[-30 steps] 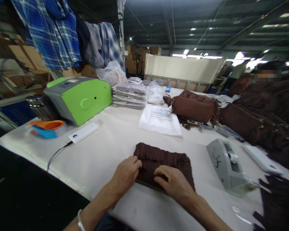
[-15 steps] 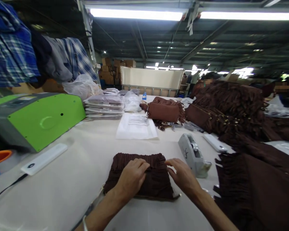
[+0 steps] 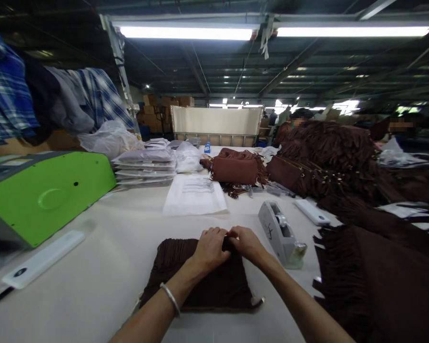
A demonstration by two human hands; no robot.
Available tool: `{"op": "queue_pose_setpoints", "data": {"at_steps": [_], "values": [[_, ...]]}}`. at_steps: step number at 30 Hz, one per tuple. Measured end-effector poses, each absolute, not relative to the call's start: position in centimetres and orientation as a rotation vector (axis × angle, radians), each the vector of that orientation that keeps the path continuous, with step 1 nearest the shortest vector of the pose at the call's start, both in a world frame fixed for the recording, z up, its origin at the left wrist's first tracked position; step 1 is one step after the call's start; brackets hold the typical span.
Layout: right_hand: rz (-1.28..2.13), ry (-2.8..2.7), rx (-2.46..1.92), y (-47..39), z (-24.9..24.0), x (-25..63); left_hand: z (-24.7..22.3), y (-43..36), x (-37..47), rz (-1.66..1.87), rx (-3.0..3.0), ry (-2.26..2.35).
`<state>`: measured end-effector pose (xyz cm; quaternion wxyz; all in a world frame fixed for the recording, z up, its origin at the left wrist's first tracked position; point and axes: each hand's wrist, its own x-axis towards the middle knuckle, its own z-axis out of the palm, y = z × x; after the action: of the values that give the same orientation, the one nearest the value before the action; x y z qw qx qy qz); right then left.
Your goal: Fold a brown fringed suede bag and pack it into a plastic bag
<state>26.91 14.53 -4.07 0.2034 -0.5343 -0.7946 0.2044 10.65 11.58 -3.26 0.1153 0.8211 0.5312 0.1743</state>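
A dark brown fringed bag [image 3: 223,288] lies flat on the white table in front of me, with a small metal fitting at its near right corner. My left hand [image 3: 211,248] reaches across to the bag's far right part, its fingers closed on the edge there. Fingertips of my right hand [image 3: 246,243] pinch the same far right corner, close against the left fingers. What exactly the fingertips grip is partly hidden, but dark brown material shows between the hands. A grey tape dispenser [image 3: 280,236] stands just right of my right hand.
A green machine [image 3: 53,195] and a white handheld device [image 3: 45,257] sit at left. Stacked bagged packages [image 3: 145,164], a white sheet [image 3: 195,195] and brown bags [image 3: 236,169] lie farther back. More fringed brown pieces [image 3: 389,281] cover the right side, near another white device [image 3: 311,212].
Both hands have come together at the bag's far right corner. The right hand, apart from the bag before, now pinches it. The view has shifted slightly.
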Motion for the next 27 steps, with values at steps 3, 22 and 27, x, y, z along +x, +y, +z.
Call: {"op": "queue_pose_setpoints", "data": {"at_steps": [3, 22, 27], "values": [[0.682, -2.163, -1.438, 15.0, -3.9, 27.4, -3.5, 12.3, 10.7, 0.504, 2.345, 1.625], [0.53, -2.156, -1.381, 14.2, -5.5, 25.2, -5.3, 14.5, 8.9, 0.796, 1.796, 1.455], [0.45, -2.2, -1.366, 14.2, -4.9, 25.8, -4.2, 13.1, 8.3, 0.887, 1.846, 1.359]]}}
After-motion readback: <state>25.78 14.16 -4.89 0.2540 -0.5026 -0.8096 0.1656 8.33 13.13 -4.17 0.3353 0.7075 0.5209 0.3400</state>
